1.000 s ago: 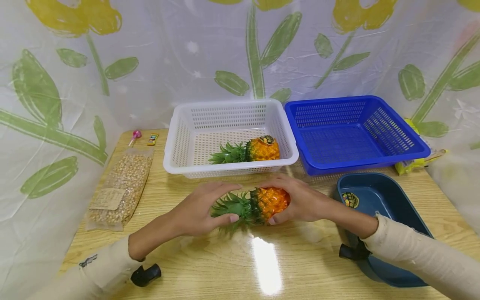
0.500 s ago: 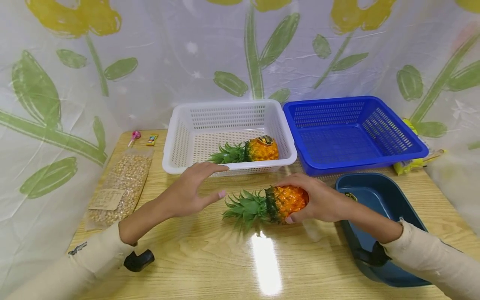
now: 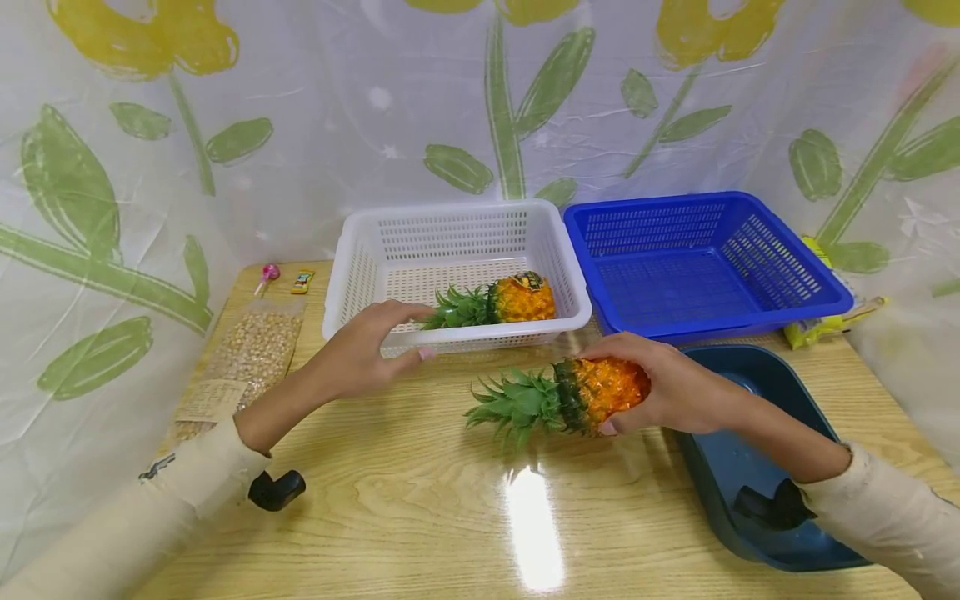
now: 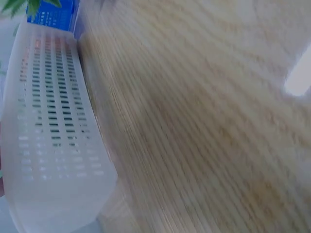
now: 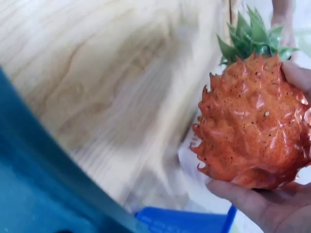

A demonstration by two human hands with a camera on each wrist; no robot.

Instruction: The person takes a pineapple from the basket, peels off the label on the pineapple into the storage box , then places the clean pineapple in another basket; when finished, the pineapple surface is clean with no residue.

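My right hand (image 3: 682, 387) grips a pineapple (image 3: 607, 392) by its orange body, its green crown pointing left. In the right wrist view, thumb and fingers lie on either side of the spiky fruit (image 5: 248, 121). My left hand (image 3: 360, 346) is at the front rim of the white basket (image 3: 352, 332), with thumb and fingers spread apart and nothing seen between them. A second pineapple (image 3: 528, 302), with a dark label, lies inside that basket near its front wall. The left wrist view shows the basket's slotted outer side (image 4: 53, 107); that hand is almost wholly out of frame there.
A blue basket (image 3: 720, 323) stands right of the white one, with a yellow-green packet (image 3: 813, 332) behind it. The dark teal tub (image 3: 693, 475) sits under my right forearm. At left lie a bag of corn kernels (image 3: 255, 350), a lollipop (image 3: 270, 272) and a small yellow wrapper (image 3: 302, 282).
The right hand has carried the pineapple rightward and slightly away from me. My left hand has left the crown and moved left and forward to the white basket's rim.
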